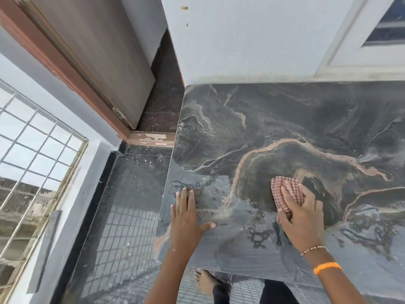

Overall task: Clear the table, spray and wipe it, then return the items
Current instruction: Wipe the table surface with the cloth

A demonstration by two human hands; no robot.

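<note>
A dark marbled table top with tan veins fills the right half of the head view, wet with streaks and droplets near its front left corner. My right hand presses a red-and-white checked cloth flat onto the table, fingers bent over the cloth. My left hand lies flat on the wet surface near the table's left edge, fingers straight and thumb spread. No items stand on the visible part of the table.
A brown-framed door stands open at the left, with a barred window beside it. Dark tiled floor runs left of the table. A white wall backs the table. My bare foot shows below the table edge.
</note>
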